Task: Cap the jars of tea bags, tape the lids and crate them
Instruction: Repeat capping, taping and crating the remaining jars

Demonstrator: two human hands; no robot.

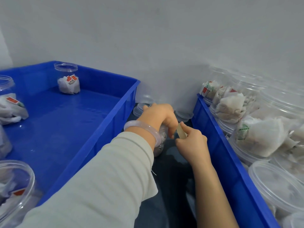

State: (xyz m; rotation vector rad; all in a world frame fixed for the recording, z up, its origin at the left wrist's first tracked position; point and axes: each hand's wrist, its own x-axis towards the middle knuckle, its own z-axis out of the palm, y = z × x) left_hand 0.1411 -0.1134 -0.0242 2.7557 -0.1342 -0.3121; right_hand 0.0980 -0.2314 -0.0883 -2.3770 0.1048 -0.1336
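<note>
A clear jar of tea bags (162, 142) stands on the dark floor between two blue crates, mostly hidden under my hands. My left hand (158, 116), a pale bangle on its wrist, grips the top of this jar. My right hand (191, 142) pinches a small roll of pale tape (181, 132) right beside the left fingers at the jar's lid. The left blue crate (113, 122) holds several jars with tea bags, one at its far end (68, 79). The right blue crate (218, 145) is heaped with jars of tea bags (230, 107).
A white wall rises right behind the crates. Clear lids and empty jars (141, 109) lie on the floor at the wall between the crates. The gap between the two crates is narrow. A large clear lid (278, 185) lies on the right heap.
</note>
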